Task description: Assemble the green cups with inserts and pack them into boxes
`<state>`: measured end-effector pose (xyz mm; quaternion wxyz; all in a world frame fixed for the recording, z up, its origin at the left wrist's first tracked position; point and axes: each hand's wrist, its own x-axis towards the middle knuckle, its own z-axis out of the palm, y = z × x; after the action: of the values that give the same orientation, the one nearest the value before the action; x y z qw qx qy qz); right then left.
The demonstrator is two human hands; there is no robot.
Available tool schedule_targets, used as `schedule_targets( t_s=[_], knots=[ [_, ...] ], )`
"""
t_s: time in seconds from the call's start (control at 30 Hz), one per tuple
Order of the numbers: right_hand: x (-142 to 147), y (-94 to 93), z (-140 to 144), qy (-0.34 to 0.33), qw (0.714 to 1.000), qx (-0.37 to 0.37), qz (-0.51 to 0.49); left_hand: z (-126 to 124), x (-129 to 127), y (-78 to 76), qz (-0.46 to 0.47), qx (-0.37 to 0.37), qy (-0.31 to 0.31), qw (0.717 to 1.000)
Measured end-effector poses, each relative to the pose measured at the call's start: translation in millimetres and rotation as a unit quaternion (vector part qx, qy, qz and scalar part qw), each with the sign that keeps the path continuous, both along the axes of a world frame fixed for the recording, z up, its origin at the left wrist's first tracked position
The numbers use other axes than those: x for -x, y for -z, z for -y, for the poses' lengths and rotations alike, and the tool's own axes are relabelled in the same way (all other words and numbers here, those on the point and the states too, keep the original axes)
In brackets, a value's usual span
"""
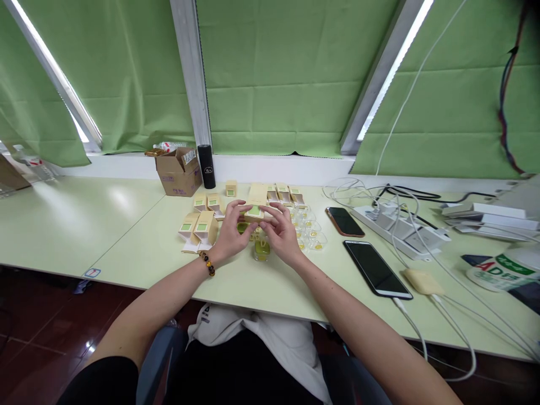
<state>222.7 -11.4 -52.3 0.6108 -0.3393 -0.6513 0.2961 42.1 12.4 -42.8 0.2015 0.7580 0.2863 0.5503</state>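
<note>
Head view showed the left hand (230, 233) and right hand (280, 233) together pinching a small cream box (255, 211) by its ends, raised over the table (126, 225), probably to keep it square; finished boxes (200, 225) sat just left.

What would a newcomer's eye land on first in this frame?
Both hands meet at the table's centre: the left hand and right hand together hold a small tan box with a green window. More such boxes cluster left of them, and two phones lie to the right beside a cabled power strip.
</note>
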Motion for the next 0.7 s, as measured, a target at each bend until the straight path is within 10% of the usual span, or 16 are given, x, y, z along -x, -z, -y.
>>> schedule_targets(
  t_s=[0.2, 0.7],
  knots=[
    [0.3, -7.7, 11.4, 0.011, 0.994, -0.053, 0.099, 2.3, 2.5, -4.4, -0.044, -0.032, -0.042, 0.998],
    [-0.8, -15.2, 18.1, -0.033, 0.984, -0.136, 0.108, -22.4, 5.1, 2.9, 0.131, 0.159, 0.024, 0.978]
  ],
)
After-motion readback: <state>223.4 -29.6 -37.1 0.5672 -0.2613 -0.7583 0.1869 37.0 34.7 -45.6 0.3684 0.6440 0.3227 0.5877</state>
